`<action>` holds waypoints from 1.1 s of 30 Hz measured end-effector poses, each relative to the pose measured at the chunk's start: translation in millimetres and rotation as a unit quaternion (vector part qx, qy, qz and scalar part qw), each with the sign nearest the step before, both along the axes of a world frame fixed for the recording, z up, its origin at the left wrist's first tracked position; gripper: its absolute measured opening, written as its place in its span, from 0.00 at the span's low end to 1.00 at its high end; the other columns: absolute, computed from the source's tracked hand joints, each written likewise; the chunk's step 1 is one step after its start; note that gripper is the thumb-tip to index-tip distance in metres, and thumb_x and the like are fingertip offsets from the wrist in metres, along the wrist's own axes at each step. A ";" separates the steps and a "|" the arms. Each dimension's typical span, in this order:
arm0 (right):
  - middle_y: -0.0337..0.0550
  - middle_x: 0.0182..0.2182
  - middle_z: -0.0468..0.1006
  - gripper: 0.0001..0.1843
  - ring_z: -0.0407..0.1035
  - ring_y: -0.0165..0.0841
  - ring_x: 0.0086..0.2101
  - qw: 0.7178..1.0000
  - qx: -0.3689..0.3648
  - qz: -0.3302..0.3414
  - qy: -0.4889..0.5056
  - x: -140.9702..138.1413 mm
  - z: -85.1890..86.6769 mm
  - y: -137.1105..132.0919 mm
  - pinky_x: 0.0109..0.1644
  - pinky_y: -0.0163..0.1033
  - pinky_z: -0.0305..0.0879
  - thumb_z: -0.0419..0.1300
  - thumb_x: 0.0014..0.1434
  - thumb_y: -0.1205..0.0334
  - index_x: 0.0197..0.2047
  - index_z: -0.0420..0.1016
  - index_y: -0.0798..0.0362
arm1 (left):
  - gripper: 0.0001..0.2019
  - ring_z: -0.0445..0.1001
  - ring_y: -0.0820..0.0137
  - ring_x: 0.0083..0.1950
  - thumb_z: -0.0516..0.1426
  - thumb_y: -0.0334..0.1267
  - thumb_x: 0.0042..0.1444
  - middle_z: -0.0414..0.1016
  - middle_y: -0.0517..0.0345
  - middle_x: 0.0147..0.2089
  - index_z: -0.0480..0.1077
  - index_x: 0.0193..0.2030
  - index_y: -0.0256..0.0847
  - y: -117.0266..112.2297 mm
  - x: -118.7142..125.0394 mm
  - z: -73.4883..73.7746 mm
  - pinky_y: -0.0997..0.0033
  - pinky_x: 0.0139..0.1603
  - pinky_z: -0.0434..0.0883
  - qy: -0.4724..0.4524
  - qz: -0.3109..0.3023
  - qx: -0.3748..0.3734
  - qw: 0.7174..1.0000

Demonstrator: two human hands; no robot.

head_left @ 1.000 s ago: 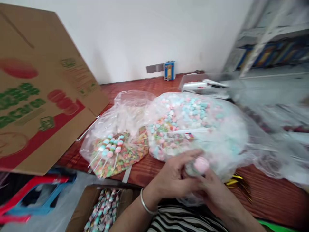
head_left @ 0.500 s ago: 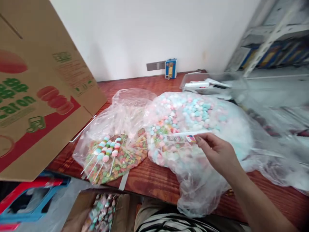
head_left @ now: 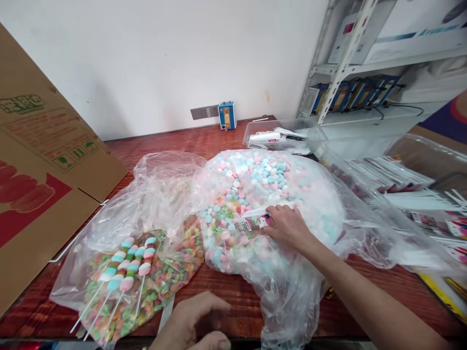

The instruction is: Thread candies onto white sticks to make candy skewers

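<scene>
My right hand [head_left: 288, 224] is closed on one end of a small clear printed packaging bag [head_left: 243, 225] with a white strip along its top. It lies over a large clear bag of pastel marshmallows [head_left: 275, 177]. At the bottom edge is my left hand [head_left: 191, 321], thumb and fingers apart, holding nothing and partly cut off by the frame. Left of it, several marshmallow and gummy skewers [head_left: 126, 265] on white sticks rest on a clear bag of colourful gummy rings [head_left: 156, 289].
A tall cardboard box [head_left: 44, 160] stands at the left. Behind the marshmallows sit a clear tray [head_left: 251, 127] of white items and a small blue device [head_left: 227, 115]. Stacked printed packages [head_left: 390, 172] lie in a clear bin at the right, below metal shelving [head_left: 339, 73].
The view has shifted, bringing the right-hand bin into sight and losing the box of wrapped sweets below. My left hand has come in at the bottom; my right still holds the packaging bag.
</scene>
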State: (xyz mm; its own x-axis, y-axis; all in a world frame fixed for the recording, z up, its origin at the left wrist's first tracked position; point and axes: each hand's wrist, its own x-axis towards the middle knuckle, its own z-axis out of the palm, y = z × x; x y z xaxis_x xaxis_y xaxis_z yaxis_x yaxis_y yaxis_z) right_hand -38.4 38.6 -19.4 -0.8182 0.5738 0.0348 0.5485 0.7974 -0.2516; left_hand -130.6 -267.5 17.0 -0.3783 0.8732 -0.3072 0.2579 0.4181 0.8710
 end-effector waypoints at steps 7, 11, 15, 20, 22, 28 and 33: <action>0.39 0.33 0.80 0.19 0.72 0.34 0.37 0.997 -0.049 -0.011 0.052 1.1 -2.1 -3.9 0.43 0.38 0.58 0.53 0.59 0.68 0.54 0.69 0.52 | 0.12 0.73 0.68 0.38 0.65 0.37 0.49 0.77 0.54 0.37 0.78 0.42 0.40 84.0 31.3 -9.2 0.73 0.40 0.67 -0.201 -0.034 0.078 0.976; 0.40 0.34 0.80 0.15 0.72 0.35 0.38 0.996 -0.044 -0.015 0.073 3.9 1.7 -6.6 0.43 0.38 0.59 0.52 0.62 0.66 0.50 0.72 0.52 | 0.12 0.71 0.72 0.34 0.64 0.40 0.51 0.75 0.55 0.35 0.78 0.41 0.38 111.1 52.0 -27.6 0.72 0.37 0.65 -0.348 -0.030 0.086 0.933; 0.52 0.49 0.76 0.14 0.67 0.46 0.49 0.996 0.006 -0.029 0.084 -0.9 -2.6 -9.8 0.49 0.47 0.56 0.58 0.60 0.61 0.48 0.74 0.54 | 0.12 0.67 0.74 0.32 0.64 0.40 0.51 0.74 0.57 0.32 0.78 0.41 0.37 119.9 65.7 -36.8 0.74 0.35 0.62 -0.327 -0.034 0.080 0.941; 0.53 0.50 0.75 0.06 0.64 0.45 0.52 0.994 0.015 -0.006 0.108 -15.2 -8.1 -10.3 0.54 0.48 0.53 0.58 0.57 0.70 0.38 0.74 0.54 | 0.11 0.68 0.74 0.34 0.64 0.39 0.52 0.75 0.57 0.33 0.78 0.40 0.37 117.0 67.6 -38.4 0.74 0.37 0.63 -0.309 -0.028 0.086 0.947; 0.51 0.47 0.77 0.06 0.66 0.43 0.50 0.992 0.006 -0.001 0.128 -16.2 -6.0 -10.2 0.55 0.48 0.53 0.55 0.60 0.71 0.35 0.73 0.53 | 0.11 0.69 0.73 0.33 0.65 0.40 0.52 0.75 0.57 0.33 0.78 0.40 0.36 116.2 66.0 -39.6 0.74 0.36 0.63 -0.324 -0.011 0.085 0.942; 0.39 0.32 0.77 0.08 0.70 0.33 0.34 0.976 -0.087 0.046 0.197 11.8 30.5 -18.3 0.44 0.37 0.63 0.50 0.65 0.66 0.38 0.70 0.50 | 0.24 0.76 0.67 0.42 0.69 0.41 0.46 0.77 0.48 0.49 0.74 0.52 0.40 127.9 62.3 -39.0 0.69 0.43 0.69 -0.512 0.133 0.143 0.837; 0.39 0.34 0.79 0.10 0.72 0.34 0.36 0.913 -0.326 0.134 0.204 44.6 71.8 -27.6 0.41 0.36 0.66 0.53 0.63 0.64 0.38 0.76 0.49 | 0.22 0.70 0.59 0.58 0.68 0.43 0.48 0.73 0.47 0.57 0.75 0.50 0.42 144.4 64.9 -31.1 0.59 0.55 0.69 -0.603 0.165 0.308 0.717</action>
